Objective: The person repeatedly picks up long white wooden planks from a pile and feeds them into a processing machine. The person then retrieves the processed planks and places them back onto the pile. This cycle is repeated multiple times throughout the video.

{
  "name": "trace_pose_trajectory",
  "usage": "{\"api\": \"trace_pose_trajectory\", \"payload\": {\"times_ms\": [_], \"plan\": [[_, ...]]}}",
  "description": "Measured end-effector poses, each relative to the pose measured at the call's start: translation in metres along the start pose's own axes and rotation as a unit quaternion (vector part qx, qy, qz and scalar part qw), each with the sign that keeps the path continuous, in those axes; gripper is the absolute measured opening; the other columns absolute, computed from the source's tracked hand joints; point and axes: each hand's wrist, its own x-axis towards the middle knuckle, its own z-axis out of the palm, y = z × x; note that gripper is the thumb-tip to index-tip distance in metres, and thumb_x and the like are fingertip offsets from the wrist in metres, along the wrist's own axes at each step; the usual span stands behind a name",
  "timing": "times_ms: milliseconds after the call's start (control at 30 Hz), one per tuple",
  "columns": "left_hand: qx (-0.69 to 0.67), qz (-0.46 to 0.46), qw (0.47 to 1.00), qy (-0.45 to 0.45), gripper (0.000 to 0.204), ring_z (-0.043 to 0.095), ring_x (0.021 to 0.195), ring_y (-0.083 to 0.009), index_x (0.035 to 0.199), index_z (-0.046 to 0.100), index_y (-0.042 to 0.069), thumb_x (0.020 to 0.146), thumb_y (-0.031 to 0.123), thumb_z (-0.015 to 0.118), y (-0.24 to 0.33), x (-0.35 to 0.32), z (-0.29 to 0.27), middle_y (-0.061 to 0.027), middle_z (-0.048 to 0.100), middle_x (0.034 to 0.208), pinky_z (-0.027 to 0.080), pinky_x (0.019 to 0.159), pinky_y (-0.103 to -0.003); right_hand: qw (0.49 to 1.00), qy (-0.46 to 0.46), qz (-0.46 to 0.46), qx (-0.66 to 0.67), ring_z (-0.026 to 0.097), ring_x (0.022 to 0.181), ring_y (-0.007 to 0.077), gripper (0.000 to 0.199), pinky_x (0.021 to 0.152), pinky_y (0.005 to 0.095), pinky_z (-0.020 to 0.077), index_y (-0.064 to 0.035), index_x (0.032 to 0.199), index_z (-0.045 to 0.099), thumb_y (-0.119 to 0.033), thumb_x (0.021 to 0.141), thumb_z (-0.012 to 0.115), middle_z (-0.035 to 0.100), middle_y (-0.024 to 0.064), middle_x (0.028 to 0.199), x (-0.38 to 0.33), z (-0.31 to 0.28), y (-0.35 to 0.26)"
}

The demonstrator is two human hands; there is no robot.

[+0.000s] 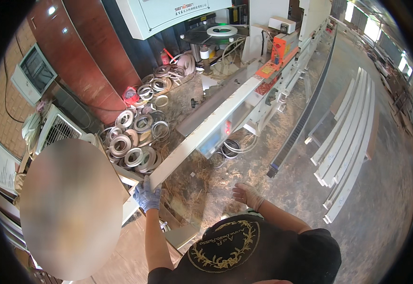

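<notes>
Your left hand (146, 196) touches the near end of the white board (207, 131); you cannot tell if it pinches. Your right hand (246, 195) hangs free, fingers loosely parted. Beyond, a black tray (194, 36) carries a white roll (222, 34).

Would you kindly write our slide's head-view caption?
Gloved left hand at the end of a long white board, right hand empty.

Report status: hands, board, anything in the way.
Left hand, gloved, at near end of long pale board. Right hand empty, off the board. Board slants toward orange machine unit. Coiled strips heaped left of board, none seen on it.
</notes>
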Motion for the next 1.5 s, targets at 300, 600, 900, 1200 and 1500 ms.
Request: {"api": "trace_pose_trajectory", "payload": {"times_ms": [300, 600, 900, 1200, 1500], "plan": [[-0.014, 0.008, 1.000, 0.017, 0.069, 0.053, 0.109, -0.0323, 0.129, 0.057, 0.021, 0.067, 0.044, 0.076, 0.003, -0.001, -0.001, -0.0139, 0.059, 0.117, 0.040, 0.093, -0.047, 1.000, 0.008, -0.001, -0.003, 0.061, 0.098, 0.0206, 0.035, 0.083, 0.0382, 0.0493, -0.0164, 0.114, 0.058, -0.038, 0.087, 0.065, 0.064, 0.0028, 0.109, 0.004, -0.005, 0.005], [-0.008, 0.003, 1.000, -0.008, 0.069, 0.051, 0.112, -0.0314, 0.131, 0.055, 0.020, 0.068, 0.039, 0.077, 0.005, -0.001, -0.004, -0.0131, 0.057, 0.118, 0.038, 0.094, -0.047, 1.000, -0.004, 0.005, 0.002, 0.062, 0.090, 0.0164, 0.032, 0.079, 0.0359, 0.0491, -0.0179, 0.112, 0.058, -0.037, 0.087, 0.064, 0.065, 0.0005, 0.105, 0.001, -0.003, 0.005], [-0.013, 0.020, 1.000, 0.016, 0.068, 0.052, 0.109, -0.0321, 0.130, 0.056, 0.020, 0.068, 0.040, 0.077, 0.001, -0.002, -0.002, -0.0135, 0.058, 0.117, 0.039, 0.091, -0.047, 1.000, -0.003, 0.010, -0.003, 0.061, 0.095, 0.0180, 0.036, 0.083, 0.0361, 0.0484, -0.0174, 0.114, 0.057, -0.041, 0.087, 0.064, 0.064, 0.0018, 0.109, 0.000, -0.003, 0.007], [-0.009, 0.022, 0.999, 0.032, 0.068, 0.054, 0.106, -0.0324, 0.128, 0.058, 0.019, 0.068, 0.045, 0.075, -0.002, -0.001, 0.005, -0.0130, 0.060, 0.113, 0.041, 0.089, -0.047, 1.000, -0.003, 0.011, -0.005, 0.060, 0.099, 0.0198, 0.037, 0.085, 0.0370, 0.0480, -0.0167, 0.115, 0.057, -0.040, 0.087, 0.064, 0.063, 0.0029, 0.111, -0.002, -0.001, 0.008], [-0.005, 0.004, 1.000, 0.006, 0.068, 0.052, 0.109, -0.0325, 0.129, 0.057, 0.022, 0.068, 0.048, 0.075, -0.004, -0.001, 0.004, -0.0136, 0.058, 0.117, 0.039, 0.093, -0.047, 1.000, -0.005, 0.011, -0.016, 0.059, 0.100, 0.0197, 0.036, 0.086, 0.0372, 0.0472, -0.0159, 0.116, 0.056, -0.039, 0.089, 0.062, 0.062, 0.0027, 0.112, -0.009, 0.009, 0.002]]}}
